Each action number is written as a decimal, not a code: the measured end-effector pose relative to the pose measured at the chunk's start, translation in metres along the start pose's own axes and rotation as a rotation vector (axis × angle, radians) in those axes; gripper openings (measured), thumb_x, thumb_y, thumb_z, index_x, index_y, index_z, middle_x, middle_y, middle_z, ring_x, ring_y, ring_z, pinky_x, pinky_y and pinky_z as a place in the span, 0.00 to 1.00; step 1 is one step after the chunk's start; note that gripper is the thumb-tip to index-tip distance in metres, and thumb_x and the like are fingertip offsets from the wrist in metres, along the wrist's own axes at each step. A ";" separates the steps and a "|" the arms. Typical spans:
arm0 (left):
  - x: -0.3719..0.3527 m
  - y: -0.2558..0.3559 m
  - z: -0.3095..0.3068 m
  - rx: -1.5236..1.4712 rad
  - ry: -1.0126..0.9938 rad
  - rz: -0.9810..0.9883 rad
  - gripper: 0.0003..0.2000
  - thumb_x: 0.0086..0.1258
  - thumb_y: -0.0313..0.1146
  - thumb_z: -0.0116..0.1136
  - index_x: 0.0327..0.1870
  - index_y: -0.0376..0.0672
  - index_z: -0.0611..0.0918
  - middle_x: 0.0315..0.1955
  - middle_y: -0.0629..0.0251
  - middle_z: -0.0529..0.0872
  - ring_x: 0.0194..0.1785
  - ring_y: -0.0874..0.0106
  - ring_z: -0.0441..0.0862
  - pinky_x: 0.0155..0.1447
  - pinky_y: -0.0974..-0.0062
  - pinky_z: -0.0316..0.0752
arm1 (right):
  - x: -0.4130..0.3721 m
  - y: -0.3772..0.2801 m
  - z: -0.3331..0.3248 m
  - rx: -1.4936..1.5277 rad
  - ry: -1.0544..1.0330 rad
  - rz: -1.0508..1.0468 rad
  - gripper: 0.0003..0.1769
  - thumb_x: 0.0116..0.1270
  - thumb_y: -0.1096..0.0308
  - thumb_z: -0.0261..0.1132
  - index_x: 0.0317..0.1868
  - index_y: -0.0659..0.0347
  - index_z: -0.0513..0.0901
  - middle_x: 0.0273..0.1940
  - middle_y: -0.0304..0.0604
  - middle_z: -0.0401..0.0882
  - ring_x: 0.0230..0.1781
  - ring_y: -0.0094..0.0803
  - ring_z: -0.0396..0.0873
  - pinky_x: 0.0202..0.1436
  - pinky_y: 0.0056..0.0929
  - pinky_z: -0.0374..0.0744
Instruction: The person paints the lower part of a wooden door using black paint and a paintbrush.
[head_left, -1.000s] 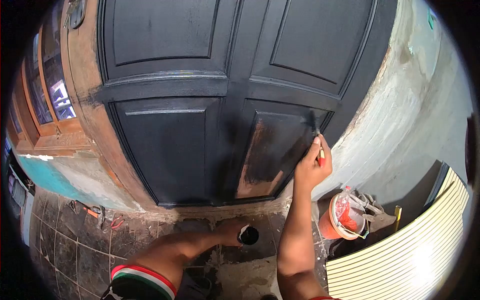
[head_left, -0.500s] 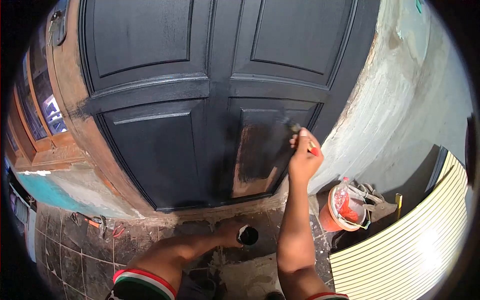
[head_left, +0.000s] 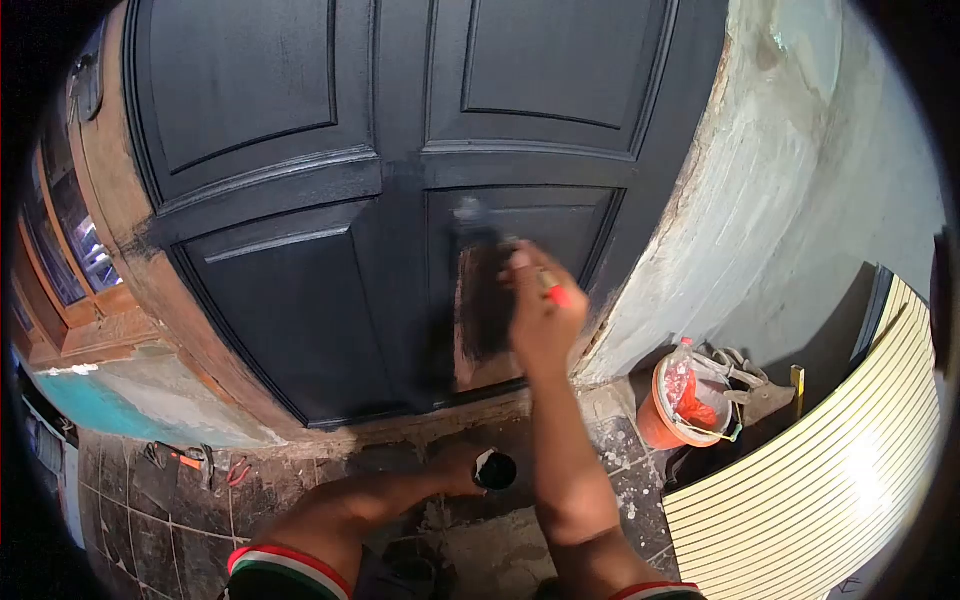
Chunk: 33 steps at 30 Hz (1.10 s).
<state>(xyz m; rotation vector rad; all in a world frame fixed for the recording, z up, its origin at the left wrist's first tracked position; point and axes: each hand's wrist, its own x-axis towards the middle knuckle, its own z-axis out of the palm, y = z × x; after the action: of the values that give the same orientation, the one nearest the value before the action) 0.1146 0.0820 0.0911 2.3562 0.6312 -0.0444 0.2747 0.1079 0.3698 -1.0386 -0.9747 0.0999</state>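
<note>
A dark door (head_left: 280, 330) with raised panels fills the upper middle, mostly coated black. On its lower right panel a bare brown patch (head_left: 475, 365) shows. My right hand (head_left: 545, 310) is closed around a paintbrush (head_left: 552, 288) with a red handle end. The bristles, blurred by motion, are at the upper left of that panel. Low in the middle, my left hand (head_left: 462, 468) wraps round a small cup (head_left: 495, 470) with dark contents, held above the floor; its fingers are partly hidden.
An orange bucket (head_left: 665, 415) holding a plastic bottle (head_left: 681, 362) stands by the rough wall (head_left: 720, 220) at right. A ribbed cream panel (head_left: 810, 480) curves beside it. Pliers (head_left: 238, 471) and other tools lie on the tiled floor (head_left: 180, 525) at left. A wood-framed window (head_left: 80, 230) is further left.
My right hand has moved left with the paintbrush, whose bristles went from the panel's upper right to its upper left. The view has shifted slightly. My left hand still holds the cup.
</note>
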 end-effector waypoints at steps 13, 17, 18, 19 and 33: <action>0.002 -0.007 -0.003 0.035 -0.019 0.027 0.49 0.55 0.51 0.85 0.80 0.56 0.74 0.70 0.52 0.82 0.74 0.48 0.78 0.78 0.51 0.72 | -0.019 -0.026 0.013 -0.204 -0.132 -0.312 0.12 0.78 0.67 0.71 0.54 0.66 0.92 0.41 0.51 0.92 0.38 0.39 0.90 0.44 0.33 0.84; 0.005 -0.016 0.012 -0.005 0.006 0.058 0.51 0.53 0.54 0.85 0.82 0.56 0.73 0.69 0.54 0.83 0.73 0.48 0.78 0.78 0.50 0.72 | -0.009 -0.006 -0.002 0.024 -0.104 0.011 0.13 0.78 0.67 0.71 0.54 0.68 0.91 0.42 0.51 0.92 0.38 0.35 0.89 0.44 0.29 0.83; 0.006 -0.020 0.016 -0.006 -0.004 0.045 0.51 0.54 0.54 0.86 0.82 0.56 0.72 0.70 0.54 0.83 0.73 0.49 0.78 0.77 0.50 0.73 | 0.000 0.003 -0.014 0.014 -0.044 0.082 0.13 0.78 0.67 0.71 0.54 0.69 0.91 0.43 0.52 0.93 0.38 0.36 0.90 0.45 0.30 0.84; 0.007 -0.025 0.020 -0.006 -0.015 0.032 0.51 0.54 0.54 0.86 0.82 0.56 0.72 0.70 0.54 0.83 0.73 0.49 0.78 0.77 0.50 0.73 | 0.010 0.012 -0.027 0.003 0.019 0.152 0.13 0.78 0.68 0.71 0.54 0.70 0.91 0.44 0.53 0.93 0.39 0.38 0.90 0.47 0.31 0.84; 0.007 -0.015 0.000 0.035 0.145 0.125 0.46 0.51 0.49 0.87 0.76 0.52 0.79 0.63 0.51 0.87 0.68 0.47 0.82 0.73 0.50 0.76 | -0.054 0.046 -0.053 -0.653 -0.690 -0.438 0.23 0.60 0.82 0.73 0.58 0.61 0.90 0.45 0.54 0.87 0.43 0.54 0.87 0.50 0.48 0.85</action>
<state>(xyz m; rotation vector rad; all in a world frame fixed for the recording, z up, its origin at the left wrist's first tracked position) 0.1143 0.0943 0.0802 2.4432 0.5546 0.1739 0.2971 0.0704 0.2925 -1.3855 -1.9258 -0.2589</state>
